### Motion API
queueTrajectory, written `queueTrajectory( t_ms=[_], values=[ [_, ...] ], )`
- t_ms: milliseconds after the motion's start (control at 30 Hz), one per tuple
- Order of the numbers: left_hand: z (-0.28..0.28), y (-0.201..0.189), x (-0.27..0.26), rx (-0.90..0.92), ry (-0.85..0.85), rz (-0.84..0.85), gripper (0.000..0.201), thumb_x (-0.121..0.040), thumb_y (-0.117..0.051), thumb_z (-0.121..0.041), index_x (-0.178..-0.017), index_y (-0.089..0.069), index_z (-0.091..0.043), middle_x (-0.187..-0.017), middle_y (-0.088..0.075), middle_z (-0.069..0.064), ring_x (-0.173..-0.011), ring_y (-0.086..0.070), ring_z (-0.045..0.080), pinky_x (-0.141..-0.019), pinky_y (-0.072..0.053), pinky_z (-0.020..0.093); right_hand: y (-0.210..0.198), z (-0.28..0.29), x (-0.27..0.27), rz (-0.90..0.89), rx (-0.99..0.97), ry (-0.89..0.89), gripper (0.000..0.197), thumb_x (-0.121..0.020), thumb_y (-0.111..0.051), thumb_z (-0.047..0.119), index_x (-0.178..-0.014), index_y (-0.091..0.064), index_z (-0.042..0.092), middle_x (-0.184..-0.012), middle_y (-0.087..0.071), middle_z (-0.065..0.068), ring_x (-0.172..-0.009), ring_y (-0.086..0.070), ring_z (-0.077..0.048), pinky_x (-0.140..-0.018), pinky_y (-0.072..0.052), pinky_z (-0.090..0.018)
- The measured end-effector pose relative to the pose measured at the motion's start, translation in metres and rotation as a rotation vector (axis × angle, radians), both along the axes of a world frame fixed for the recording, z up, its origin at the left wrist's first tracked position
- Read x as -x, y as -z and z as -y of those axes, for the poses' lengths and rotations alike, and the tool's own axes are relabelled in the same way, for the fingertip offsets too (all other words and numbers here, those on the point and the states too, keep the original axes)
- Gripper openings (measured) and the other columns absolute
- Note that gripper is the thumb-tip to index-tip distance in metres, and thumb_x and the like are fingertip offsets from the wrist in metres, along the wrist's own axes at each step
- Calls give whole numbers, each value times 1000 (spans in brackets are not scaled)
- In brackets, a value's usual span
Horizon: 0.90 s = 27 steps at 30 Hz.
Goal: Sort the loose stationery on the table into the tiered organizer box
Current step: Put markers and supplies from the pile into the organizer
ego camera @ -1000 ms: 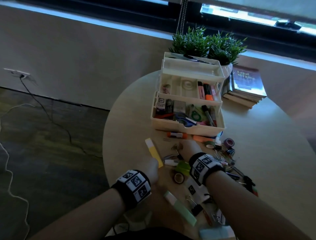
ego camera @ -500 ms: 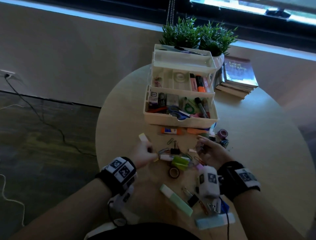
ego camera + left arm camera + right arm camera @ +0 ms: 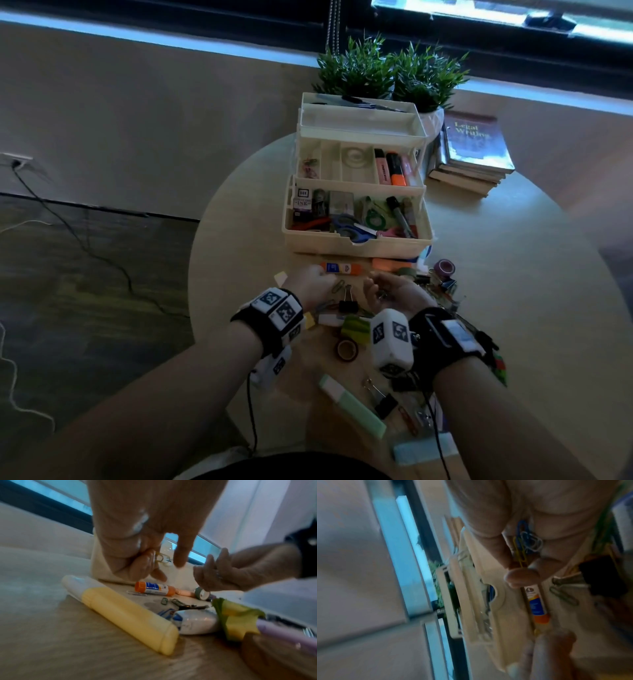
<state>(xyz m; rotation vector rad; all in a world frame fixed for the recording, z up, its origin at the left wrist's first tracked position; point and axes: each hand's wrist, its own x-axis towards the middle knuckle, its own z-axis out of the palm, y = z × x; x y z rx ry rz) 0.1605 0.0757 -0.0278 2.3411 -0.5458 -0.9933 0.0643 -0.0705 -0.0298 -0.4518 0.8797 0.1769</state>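
A tiered organizer box (image 3: pixel 356 240) stands open at 12 o'clock on a round desk (image 3: pixel 513 308), its trays already holding highlighters, scissors and an ink bottle. Just in front of it, the left hand (image 3: pixel 313 286) pinches a yellow paper clip (image 3: pixel 163 559) above the desk, while the right hand (image 3: pixel 399 293), palm up at 3 o'clock of the left, cups a small bunch of paper clips (image 3: pixel 528 542) in curled fingers. A glue stick (image 3: pixel 340 268) lies between the hands and the box; a yellow highlighter (image 3: pixel 123 609), binder clip (image 3: pixel 347 301) and tape rolls lie scattered nearby. Potted plants (image 3: pixel 390 73) and stacked books (image 3: pixel 474 150) sit behind.
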Motion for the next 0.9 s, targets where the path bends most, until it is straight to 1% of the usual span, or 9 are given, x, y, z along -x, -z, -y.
queueTrajectory(
  t_ms=[133,233,367,533,600,667,767,833,900],
  values=[
    [2,12,1,-247,254,144,21,-80,-60,-32,-85,-67,-13,-92,-69,8,-81,-64,24,-69,-52,33,-5,-12,-24,-198,744,-368,8,-88,-56,7,-81,-58,5,-59,-47,-4,-45,-42,-13,-33,-33,-16],
    [7,7,5,-265,349,166,14,-83,-61,-27,-84,-63,-13,-95,-67,8,-88,-62,28,-74,-49,33,-7,-27,-42,-193,1357,-842,8,-87,-58,13,-89,-66,12,-78,-56,-2,-66,-52,-15,-55,-44,-21],
    [12,-1,8,-219,405,189,27,-90,-54,-31,-110,-61,-13,-109,-64,10,-97,-60,28,-74,-41,29,-8,-42,-55,-226,1506,-1114,22,-92,-44,17,-73,-55,18,-77,-53,-2,-81,-54,-23,-76,-46,-31],
    [8,-4,0,-240,428,129,25,-93,-50,-32,-105,-62,-14,-101,-64,12,-89,-59,25,-70,-40,26,-11,-46,-59,-250,1637,-1426,23,-93,-46,18,-106,-61,7,-107,-63,-9,-89,-58,-24,-80,-48,-32],
    [4,-2,-10,-166,270,41,26,-95,-45,-28,-79,-59,-12,-78,-57,9,-70,-52,19,-57,-37,25,-6,-36,-57,-211,1628,-1351,24,-92,-49,17,-110,-61,7,-112,-63,-8,-95,-59,-24,-85,-49,-33],
    [-3,0,-21,58,26,-118,32,-96,-39,-17,-65,-48,-13,-64,-49,4,-58,-44,15,-50,-32,23,-3,-20,-50,-154,1573,-1119,21,-93,-49,19,-104,-63,8,-98,-65,-7,-85,-61,-22,-71,-51,-30],
    [-15,-3,-33,511,-451,-491,34,-91,-37,-9,-57,-38,-12,-49,-35,0,-38,-36,11,-40,-28,18,-6,10,-25,-22,968,-553,23,-91,-50,20,-68,-52,16,-52,-43,4,-40,-37,-8,-34,-29,-17],
    [-21,-6,-37,707,-561,-709,35,-91,-39,-19,-56,-35,-15,-48,-35,-2,-35,-35,8,-39,-27,16,-10,26,-5,122,467,-242,21,-76,-56,18,-60,-42,17,-45,-31,6,-34,-26,-6,-30,-17,-12],
    [-19,-6,-38,767,-587,-801,38,-94,-42,-28,-58,-38,-15,-50,-41,-3,-37,-40,7,-38,-31,15,-10,31,9,187,313,-122,15,-64,-60,21,-61,-47,14,-50,-34,3,-36,-30,-7,-28,-19,-12]
  ],
)
